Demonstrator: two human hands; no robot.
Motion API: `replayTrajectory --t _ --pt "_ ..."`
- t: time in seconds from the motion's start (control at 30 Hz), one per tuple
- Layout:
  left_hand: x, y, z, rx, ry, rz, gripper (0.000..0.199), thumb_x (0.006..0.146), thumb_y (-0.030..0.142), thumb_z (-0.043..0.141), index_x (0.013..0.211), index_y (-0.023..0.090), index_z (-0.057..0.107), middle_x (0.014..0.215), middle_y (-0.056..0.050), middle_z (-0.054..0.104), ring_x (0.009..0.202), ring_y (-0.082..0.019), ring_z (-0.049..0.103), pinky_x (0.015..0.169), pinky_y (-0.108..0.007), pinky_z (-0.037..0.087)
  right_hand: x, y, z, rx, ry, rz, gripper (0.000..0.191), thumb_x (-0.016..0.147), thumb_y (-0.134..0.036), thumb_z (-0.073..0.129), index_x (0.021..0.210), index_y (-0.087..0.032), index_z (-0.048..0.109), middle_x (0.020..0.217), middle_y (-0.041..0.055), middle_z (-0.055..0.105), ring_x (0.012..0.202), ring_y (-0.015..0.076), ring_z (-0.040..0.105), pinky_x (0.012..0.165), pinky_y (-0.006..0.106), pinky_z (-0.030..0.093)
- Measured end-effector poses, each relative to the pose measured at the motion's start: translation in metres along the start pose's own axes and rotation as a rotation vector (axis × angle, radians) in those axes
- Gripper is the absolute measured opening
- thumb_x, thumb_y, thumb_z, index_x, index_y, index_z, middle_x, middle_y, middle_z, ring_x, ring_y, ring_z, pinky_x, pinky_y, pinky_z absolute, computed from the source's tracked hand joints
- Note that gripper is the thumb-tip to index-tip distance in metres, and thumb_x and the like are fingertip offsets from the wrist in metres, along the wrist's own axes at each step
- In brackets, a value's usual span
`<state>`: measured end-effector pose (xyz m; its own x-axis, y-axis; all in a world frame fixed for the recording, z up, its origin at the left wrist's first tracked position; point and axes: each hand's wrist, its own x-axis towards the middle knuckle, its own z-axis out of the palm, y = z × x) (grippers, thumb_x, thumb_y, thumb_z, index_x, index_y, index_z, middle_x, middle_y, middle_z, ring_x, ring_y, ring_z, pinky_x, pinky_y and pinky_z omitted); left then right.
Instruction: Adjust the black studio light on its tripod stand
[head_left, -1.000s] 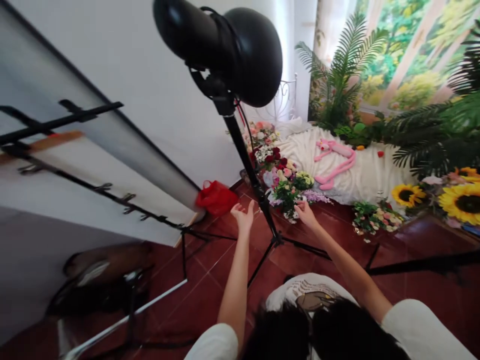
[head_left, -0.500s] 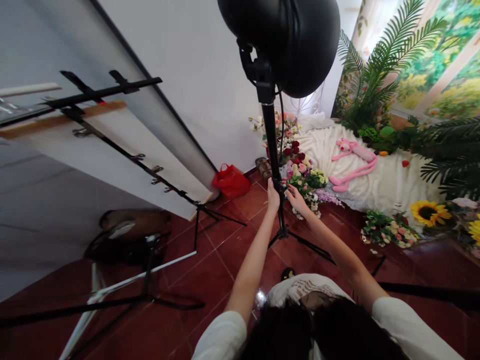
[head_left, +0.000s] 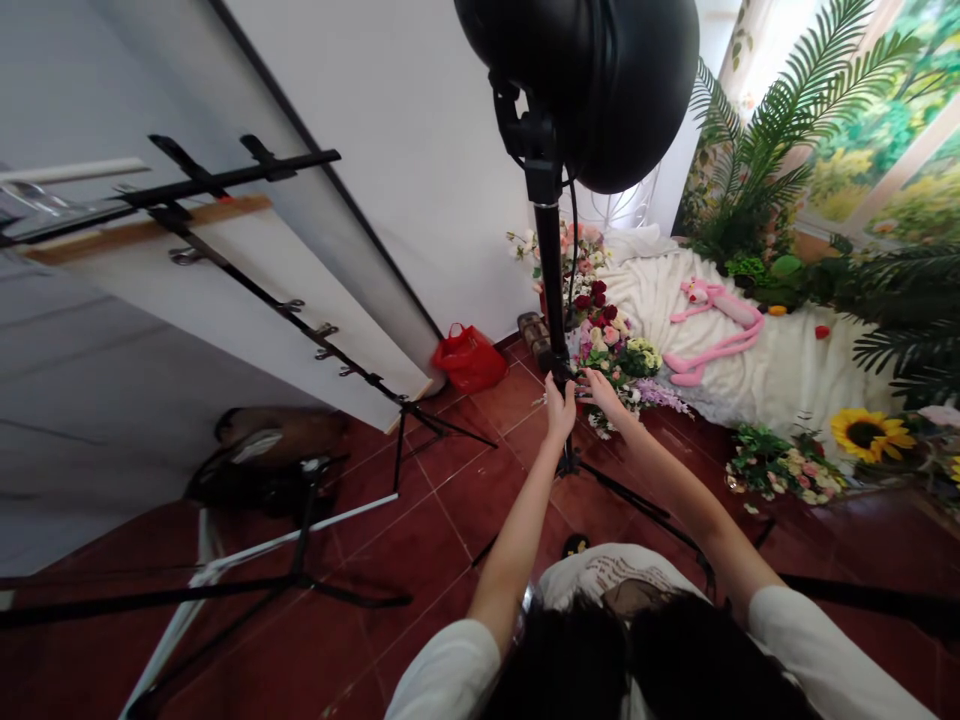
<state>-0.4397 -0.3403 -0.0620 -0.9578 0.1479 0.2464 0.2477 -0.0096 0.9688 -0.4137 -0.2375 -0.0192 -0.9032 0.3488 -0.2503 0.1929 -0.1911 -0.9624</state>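
A black light stand [head_left: 551,270] rises in front of me, with a large black studio lamp head [head_left: 600,90] on top and a cable hanging beside the pole. Just below the pole's collar [head_left: 556,363], my left hand [head_left: 560,408] is closed round the stand from the near side. My right hand [head_left: 600,393] is at the collar's right side, fingers apart and slightly bent; whether the fingertips touch it I cannot tell. The stand's legs [head_left: 622,490] spread over the floor below my forearms.
At left stands a black frame [head_left: 247,285] with a clipped white board. A red bag [head_left: 470,358] lies by the wall. Artificial flowers [head_left: 604,330], a pink plush toy [head_left: 724,305] on white cloth [head_left: 795,370] and a sunflower [head_left: 870,434] are at right. Tripod legs [head_left: 300,580] cross the floor at left.
My left hand has slid a little down and to the front of the pole. My right hand's fingers have spread more. The whole view has shifted slightly.
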Motion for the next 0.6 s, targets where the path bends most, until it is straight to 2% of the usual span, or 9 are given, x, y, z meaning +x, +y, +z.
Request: replayTrajectory --t 0.23,0.37,0.47,0.6 --pt "0.004 -0.005 0.003 0.021 0.043 0.002 0.052 0.094 0.057 0.042 0.129 0.019 0.047 0.129 -0.015 0.058 0.125 -0.022 0.055 0.108 -0.039 0.042 0.014 -0.005 0.001 -0.007 0.001 0.059 0.028 0.094 -0.047 0.053 0.092 -0.02 0.057 0.077 0.0028 0.065 0.069 0.0131 0.064 0.061 0.025 0.057" --pt "0.005 -0.009 0.003 0.028 0.064 -0.002 0.047 0.095 0.055 0.041 0.125 0.02 0.048 0.124 -0.014 0.059 0.123 -0.021 0.057 0.108 -0.04 0.043 0.023 -0.006 0.004 0.0 0.025 0.096 0.02 0.088 -0.037 0.065 0.085 -0.018 0.057 0.072 0.0009 0.061 0.059 0.0105 0.062 0.055 0.02 0.055" --pt "0.006 -0.012 0.003 0.036 0.05 -0.002 0.042 0.096 0.052 0.04 0.122 0.021 0.048 0.121 -0.013 0.059 0.12 -0.021 0.057 0.108 -0.041 0.041 0.029 -0.007 0.007 0.032 0.02 0.133 0.014 0.088 -0.029 0.064 0.082 -0.018 0.058 0.065 -0.001 0.058 0.056 0.009 0.06 0.054 0.018 0.054" --pt "0.006 -0.013 0.003 0.037 0.047 -0.012 0.041 0.096 0.051 0.041 0.122 0.021 0.048 0.119 -0.013 0.06 0.119 -0.021 0.057 0.108 -0.042 0.041 0.035 -0.004 0.01 0.043 0.029 0.156 0.019 0.087 -0.032 0.064 0.076 -0.018 0.058 0.054 -0.0027 0.053 0.05 0.0094 0.056 0.052 0.019 0.053"
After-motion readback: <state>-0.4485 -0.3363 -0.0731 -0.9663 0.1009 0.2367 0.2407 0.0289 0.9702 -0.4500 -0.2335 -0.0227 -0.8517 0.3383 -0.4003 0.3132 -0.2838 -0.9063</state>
